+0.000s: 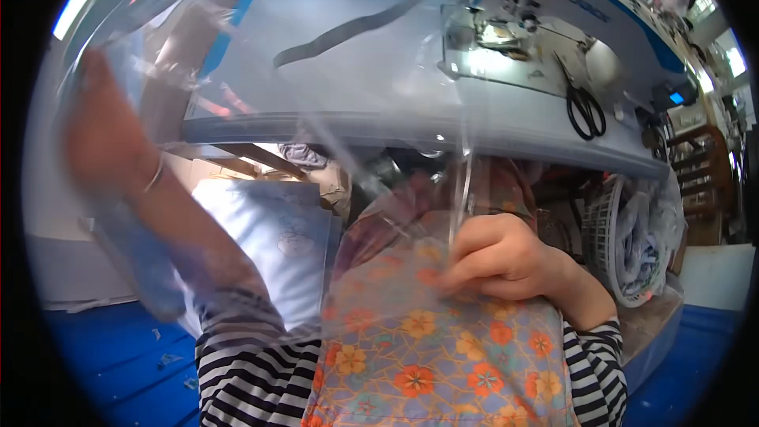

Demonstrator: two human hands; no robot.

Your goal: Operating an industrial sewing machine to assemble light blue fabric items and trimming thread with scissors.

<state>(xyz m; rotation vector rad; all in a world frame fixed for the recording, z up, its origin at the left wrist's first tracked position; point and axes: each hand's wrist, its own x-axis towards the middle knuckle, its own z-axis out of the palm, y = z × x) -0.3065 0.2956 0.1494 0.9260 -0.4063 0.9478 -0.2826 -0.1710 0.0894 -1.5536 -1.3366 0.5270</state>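
A large clear plastic sheet or bag (pixel 403 249) spreads across much of the head view, from the upper left down over my lap. My right hand (pixel 502 257) is closed, thumb and fingers pinching the plastic's edge in front of the floral apron (pixel 419 348). My left hand (pixel 107 138) is raised at the far left with the plastic over or around it. Its fingers are smeared by motion, so their grip does not show. A narrow grey strip (pixel 352 35) lies on the table beyond the hands, seen through the plastic.
A sewing machine (pixel 609 20) stands on the pale table (pixel 316 99) at the back right. Black-handled scissors (pixel 585 111) lie near its front edge. A white basket (pixel 602 237) holding bundled material stands at the right. A white printed panel or cushion (pixel 277 229) lies below the table's left side.
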